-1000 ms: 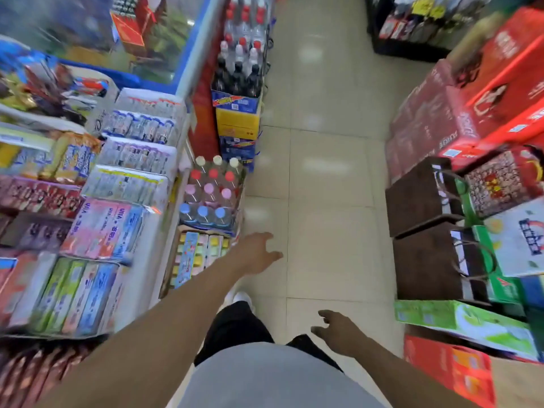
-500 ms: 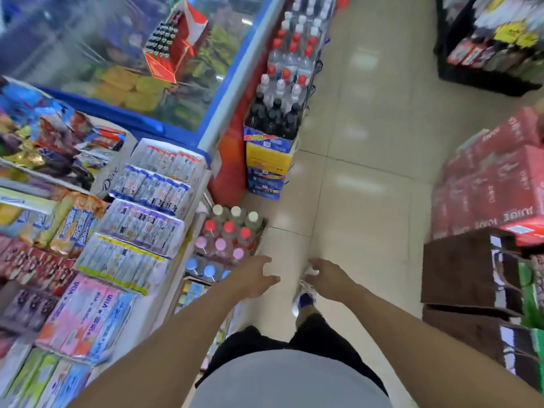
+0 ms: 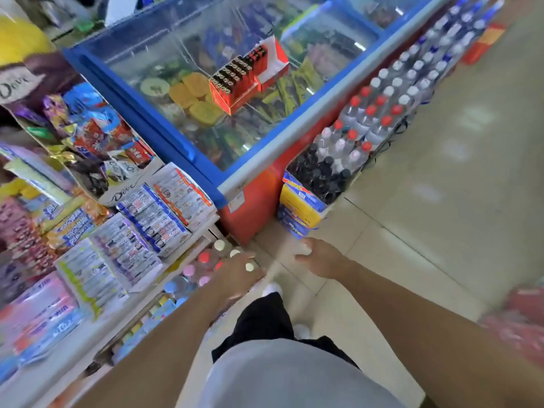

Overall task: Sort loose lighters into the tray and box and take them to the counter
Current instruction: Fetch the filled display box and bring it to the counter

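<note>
Head view: red lighter box (image 3: pixel 245 79) upper centre on freezer lid (image 3: pixel 164 63); left hand (image 3: pixel 235 275) and right hand (image 3: pixel 322 260) lower centre, grip apart, holding nothing.

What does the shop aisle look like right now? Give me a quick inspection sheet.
Surface: glass lid of the blue chest freezer, with goods visible under it.
Job's things: red lighter box on the freezer lid, dark lighters standing in rows inside; its flap is open.
Clutter: snack packs on the rack at left; bottle crates along the freezer.
Hands: left hand and right hand both empty, fingers relaxed, held low over the floor.
Cables: dark cords beside the bottles, blurred.
Surroundings: tiled floor; red packs at right, blurred.
</note>
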`<control>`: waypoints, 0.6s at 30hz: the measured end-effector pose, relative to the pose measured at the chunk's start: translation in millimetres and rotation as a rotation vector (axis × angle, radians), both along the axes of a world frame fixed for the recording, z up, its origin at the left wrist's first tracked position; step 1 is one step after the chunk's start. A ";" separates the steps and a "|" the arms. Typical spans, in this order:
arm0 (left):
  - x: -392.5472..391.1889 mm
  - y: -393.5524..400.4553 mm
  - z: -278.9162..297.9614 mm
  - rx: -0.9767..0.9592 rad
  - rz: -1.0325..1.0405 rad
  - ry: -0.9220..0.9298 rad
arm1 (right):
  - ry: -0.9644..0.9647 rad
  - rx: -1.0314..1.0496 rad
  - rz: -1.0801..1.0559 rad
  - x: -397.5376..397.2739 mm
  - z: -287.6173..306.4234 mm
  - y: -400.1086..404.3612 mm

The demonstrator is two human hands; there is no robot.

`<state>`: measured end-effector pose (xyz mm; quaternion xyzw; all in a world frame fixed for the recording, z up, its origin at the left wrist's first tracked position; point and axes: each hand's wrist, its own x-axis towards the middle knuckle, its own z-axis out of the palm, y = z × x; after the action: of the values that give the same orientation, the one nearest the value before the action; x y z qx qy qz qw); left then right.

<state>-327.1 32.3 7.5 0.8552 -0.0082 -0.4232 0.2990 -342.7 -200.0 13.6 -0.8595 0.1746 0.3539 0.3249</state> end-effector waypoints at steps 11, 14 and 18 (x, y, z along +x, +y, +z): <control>132.0 -59.1 -2.1 -0.027 0.024 -0.143 | 0.135 -0.059 0.124 72.6 -9.2 -59.9; 160.8 -68.8 -1.1 -0.037 0.044 -0.158 | 0.132 -0.083 0.134 91.5 1.0 -76.9; 188.2 -77.8 -5.6 -0.051 0.130 -0.133 | 0.135 -0.085 0.163 130.3 2.1 -99.8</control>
<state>-138.9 -45.5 1.9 0.8724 0.0169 -0.3447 0.3462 -212.3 -299.8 15.7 -0.8580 0.1404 0.4286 0.2456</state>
